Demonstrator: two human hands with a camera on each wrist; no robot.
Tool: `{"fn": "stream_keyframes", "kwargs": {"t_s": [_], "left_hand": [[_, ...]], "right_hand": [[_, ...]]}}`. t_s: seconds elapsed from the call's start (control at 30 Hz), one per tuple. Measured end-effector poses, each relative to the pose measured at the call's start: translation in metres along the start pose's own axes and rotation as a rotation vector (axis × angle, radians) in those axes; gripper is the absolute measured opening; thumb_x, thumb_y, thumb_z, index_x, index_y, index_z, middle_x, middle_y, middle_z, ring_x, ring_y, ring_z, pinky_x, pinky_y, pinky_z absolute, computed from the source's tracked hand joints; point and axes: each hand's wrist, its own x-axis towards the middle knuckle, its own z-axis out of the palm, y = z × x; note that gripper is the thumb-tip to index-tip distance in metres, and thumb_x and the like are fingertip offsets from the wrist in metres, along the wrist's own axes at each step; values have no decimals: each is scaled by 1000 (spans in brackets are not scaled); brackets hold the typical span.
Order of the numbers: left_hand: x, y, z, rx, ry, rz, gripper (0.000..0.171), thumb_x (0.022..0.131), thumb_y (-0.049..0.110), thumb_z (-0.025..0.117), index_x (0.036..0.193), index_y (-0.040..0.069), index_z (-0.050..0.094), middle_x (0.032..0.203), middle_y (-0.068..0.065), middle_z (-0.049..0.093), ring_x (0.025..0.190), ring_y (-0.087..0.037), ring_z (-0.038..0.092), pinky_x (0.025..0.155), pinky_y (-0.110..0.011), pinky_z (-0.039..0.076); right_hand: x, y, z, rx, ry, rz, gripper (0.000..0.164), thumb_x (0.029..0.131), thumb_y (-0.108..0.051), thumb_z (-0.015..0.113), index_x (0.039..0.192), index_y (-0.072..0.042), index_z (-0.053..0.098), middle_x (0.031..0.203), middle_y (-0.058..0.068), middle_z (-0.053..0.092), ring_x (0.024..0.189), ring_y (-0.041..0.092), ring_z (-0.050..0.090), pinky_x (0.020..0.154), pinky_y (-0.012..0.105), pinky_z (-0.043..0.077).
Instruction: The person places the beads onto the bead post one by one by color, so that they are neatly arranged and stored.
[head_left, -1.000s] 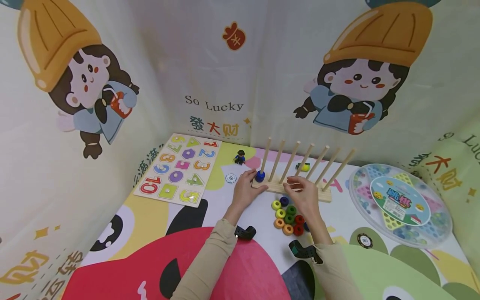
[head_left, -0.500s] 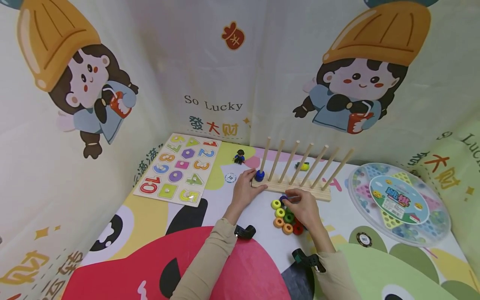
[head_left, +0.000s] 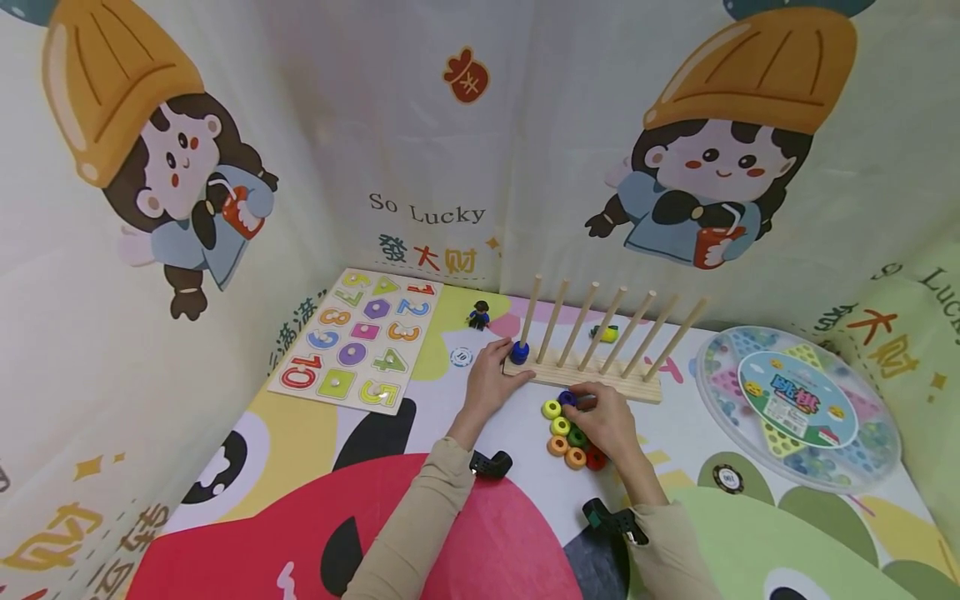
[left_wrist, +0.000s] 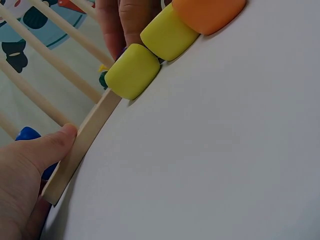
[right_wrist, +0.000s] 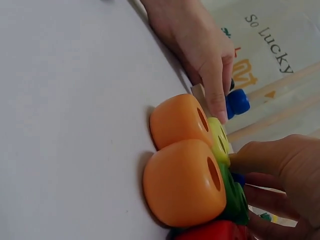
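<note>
A wooden peg stand point(head_left: 600, 381) with a row of upright dowels lies toward the back of the table. Blue beads point(head_left: 519, 353) sit at the bottom of its leftmost peg. My left hand point(head_left: 489, 385) grips that end of the base, thumb along the front edge, as the left wrist view also shows. In front of the stand, my right hand point(head_left: 606, 423) pinches a dark blue bead point(head_left: 567, 398) at the back of a bead cluster. Beside it are yellow beads point(left_wrist: 132, 71), orange beads point(right_wrist: 185, 182), green beads point(right_wrist: 232, 192) and red beads point(head_left: 595, 457), the last partly hidden by the hand.
A number-and-shape puzzle board point(head_left: 360, 337) lies at the left. Behind the stand are a small toy figure point(head_left: 478, 315) and a yellow-green toy point(head_left: 606, 333). A round Chinese checkers case point(head_left: 798, 408) occupies the right, with a black chip point(head_left: 728, 478) nearby. Curtains enclose the back and sides.
The right hand has come down from in front of the stand's base to the bead cluster and taken hold of the dark blue bead. The left hand stays on the stand.
</note>
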Motion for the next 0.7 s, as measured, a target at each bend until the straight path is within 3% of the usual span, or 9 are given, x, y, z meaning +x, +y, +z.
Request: {"fn": "stream_keyframes", "kwargs": {"t_s": [0.27,0.43,0.7], "left_hand": [[-1,2,0,4,-1,3,69,79,34,83,133,-3,59,134,-15,58,118,-30,57,92,-38,52],[-3,2,-1,0,3,0,69,79,33,84,132,-3,60,133,-15,58,116,-30,58,90,-38,53],[-2,3,-2,-19,9,-3,62,84,32,79,131,-4,60,134,-16,58,119,-31,56,92,-41,52]], "right_hand": [[3,-10,-5,87,81,-39,31,84,-10,77,113,2,71,107,20,70,89,34,69,71,40,60],[6,-23,-14,144,163,-68,28,84,-9,77,109,3,72,106,21,70,84,34,70,61,26,57],[14,-47,-30,206,269,-128,28,85,-8,76,110,5,71,105,21,68,82,34,69,64,11,49]]}}
